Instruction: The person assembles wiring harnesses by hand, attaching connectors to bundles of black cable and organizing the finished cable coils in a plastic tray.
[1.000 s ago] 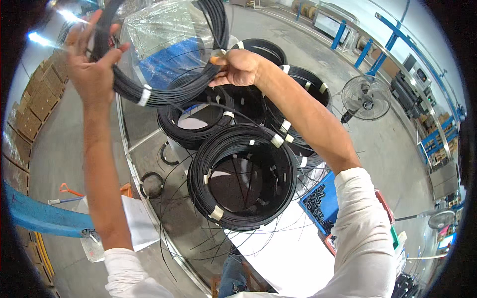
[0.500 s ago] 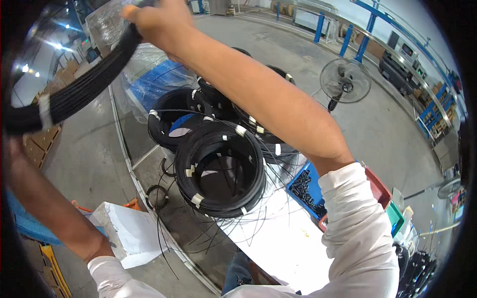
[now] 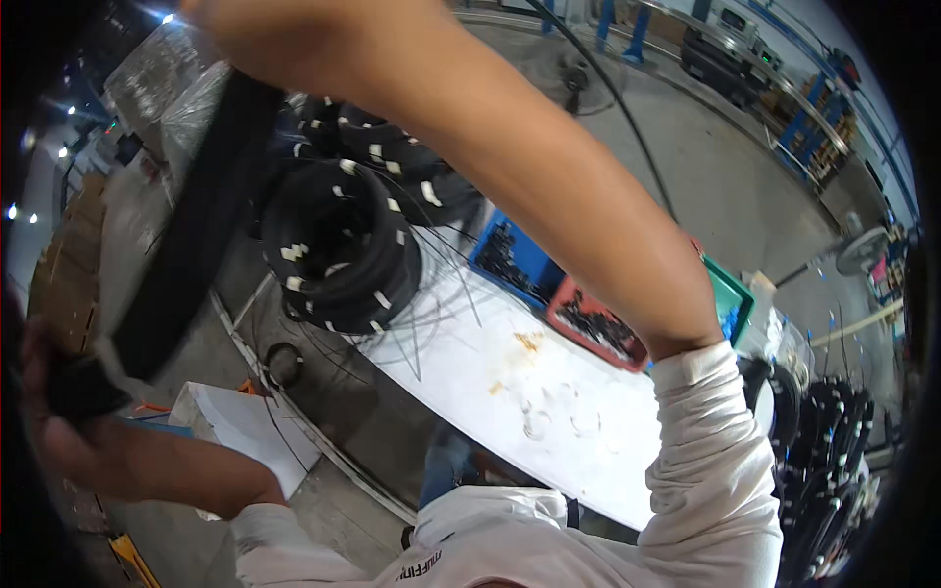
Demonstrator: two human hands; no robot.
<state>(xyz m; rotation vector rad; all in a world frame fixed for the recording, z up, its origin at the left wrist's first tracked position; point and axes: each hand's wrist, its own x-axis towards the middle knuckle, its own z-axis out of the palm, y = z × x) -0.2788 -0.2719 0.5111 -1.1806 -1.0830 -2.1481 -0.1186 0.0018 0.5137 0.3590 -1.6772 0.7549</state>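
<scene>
- Fingers of the left hand (image 3: 74,387) wrap round the lower end of a black cable coil (image 3: 186,255), gripping it at the picture's left edge; they are blurred, but the closed hold shows.
- Right hand (image 3: 245,39) is at the top edge, mostly cut off by the frame; it meets the upper end of the coil, but I cannot tell how its fingers sit.
- Coil runs as a thick dark band from the upper hand down to the lower one, lifted above the table (image 3: 549,392) and close to the camera, blurred along its length.
- Right forearm crosses the view from the top left down to a white sleeve (image 3: 716,461) at the lower right.
- Below the arm, a stack of black coils (image 3: 338,250) bound with white tape stands on the table's far end, with more coils (image 3: 392,162) just behind it.
- Beside them on the table sit a blue bin (image 3: 515,260), a red bin (image 3: 598,323) and a green bin (image 3: 730,299), side by side, the first two holding small dark parts.
- White box (image 3: 245,431) sits on the floor near the table's edge.
- More black coils (image 3: 833,441) hang at the right rim.
</scene>
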